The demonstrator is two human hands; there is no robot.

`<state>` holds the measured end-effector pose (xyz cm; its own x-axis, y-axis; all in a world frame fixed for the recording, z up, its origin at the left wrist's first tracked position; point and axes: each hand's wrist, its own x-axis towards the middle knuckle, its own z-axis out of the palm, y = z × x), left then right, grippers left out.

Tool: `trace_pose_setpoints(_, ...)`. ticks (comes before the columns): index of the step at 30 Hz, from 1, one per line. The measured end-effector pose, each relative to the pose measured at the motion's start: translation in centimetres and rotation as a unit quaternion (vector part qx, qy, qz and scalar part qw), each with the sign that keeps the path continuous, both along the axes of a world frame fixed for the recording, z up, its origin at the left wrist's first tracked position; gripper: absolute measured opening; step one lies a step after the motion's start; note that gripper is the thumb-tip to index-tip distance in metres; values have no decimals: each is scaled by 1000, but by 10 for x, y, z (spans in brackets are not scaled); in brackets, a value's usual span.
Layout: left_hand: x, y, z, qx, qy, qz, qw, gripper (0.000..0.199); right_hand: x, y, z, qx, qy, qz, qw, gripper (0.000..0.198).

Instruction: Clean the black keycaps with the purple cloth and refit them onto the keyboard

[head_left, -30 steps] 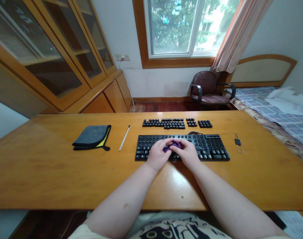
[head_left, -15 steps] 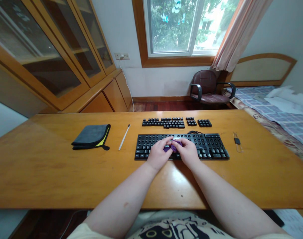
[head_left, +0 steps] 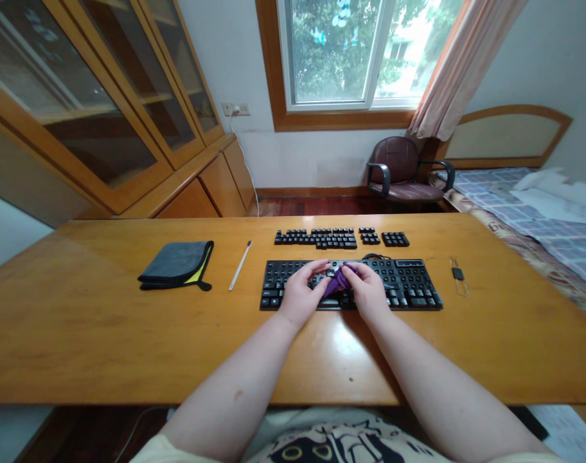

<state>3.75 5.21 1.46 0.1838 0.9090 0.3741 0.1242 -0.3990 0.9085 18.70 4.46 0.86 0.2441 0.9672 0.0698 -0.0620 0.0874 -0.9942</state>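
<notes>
A soft, crumpled purple piece (head_left: 338, 281) hangs between my hands over the middle of the black keyboard (head_left: 413, 286); whether it is cloth or putty I cannot tell. My right hand (head_left: 369, 289) pinches its upper right part between thumb and fingers. At its left end, the thumb of my left hand (head_left: 300, 292) presses against it, with the fingers curled above. A small key-like shape shows by the left fingertips, too small to tell if it is held. Some keys still carry caps; elsewhere bare switches show. My hands hide part of the keyboard.
Loose black keycaps (head_left: 338, 240) lie in rows behind the keyboard. A wire keycap puller (head_left: 458, 274) is on the right. To the left are a slim white brush (head_left: 239, 267) and a folded grey cloth (head_left: 175, 262). All rest on the wooden desk (head_left: 177, 347).
My hands have drawn slightly apart, and more of the purple piece shows between them. The things on the desk have not moved.
</notes>
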Motion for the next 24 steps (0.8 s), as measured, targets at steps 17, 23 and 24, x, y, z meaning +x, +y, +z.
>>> trace_pose_setpoints(17, -6, 2, 5, 40, 91, 11, 995, 27, -2, -5, 0, -2, -82, 44, 996, 20)
trace_pose_setpoints(23, -7, 2, 7, 71, 121, 17, 990, 27, -3, -6, 1, 7, -125, 46, 991, 21)
trace_pose_setpoints(24, -7, 2, 7, 76, 123, 20, 989, 28, -3, -6, 1, 6, -128, 47, 991, 21)
